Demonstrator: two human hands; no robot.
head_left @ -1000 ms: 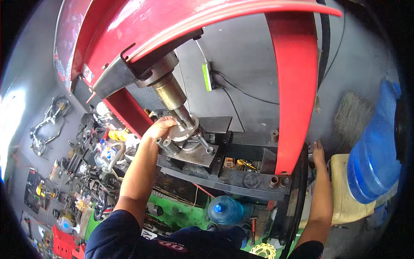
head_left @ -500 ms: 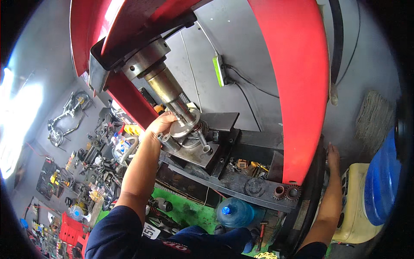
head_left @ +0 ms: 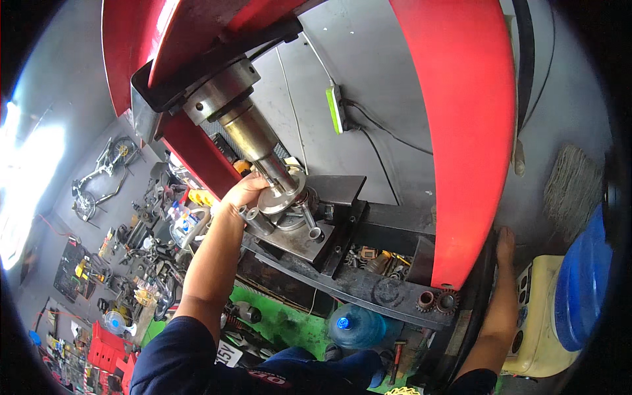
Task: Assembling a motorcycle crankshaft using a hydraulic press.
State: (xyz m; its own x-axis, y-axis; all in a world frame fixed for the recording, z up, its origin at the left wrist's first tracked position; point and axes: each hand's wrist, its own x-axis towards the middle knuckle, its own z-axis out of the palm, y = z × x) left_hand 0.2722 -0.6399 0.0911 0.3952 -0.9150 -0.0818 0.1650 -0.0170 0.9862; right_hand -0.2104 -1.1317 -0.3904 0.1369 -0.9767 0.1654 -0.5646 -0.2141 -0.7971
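Over on the left, a bare bike frame [head_left: 102, 178] rests against the grey wall, and a jumble of dark metal parts [head_left: 148, 247] crowds the space below it. Nearer me, the left hand [head_left: 245, 190] is closed on the rear left edge of a round steel disc [head_left: 273, 199], though some of its fingers are hidden. The disc sits above a flat steel plate [head_left: 299, 246] on the press bed, directly beneath the ram [head_left: 251, 133], whose slim lower end appears to meet it. Two short hollow cylinders [head_left: 262, 224] stand just left of the disc; a rod with a ringed end [head_left: 316, 234] juts out from under its right side.

From here, the step in hand looks like steadying the disc under the ram. The next move calls for keeping it square to the ram, with fingers clear of the contact.

Farther right, two small toothed gears [head_left: 447, 301] sit at the foot of the red upright [head_left: 469, 145]. Beyond that, the right hand [head_left: 505, 245] reaches along the machine's far side; I can't tell whether it grips anything. A yellow container [head_left: 550, 316] stands beside that forearm.
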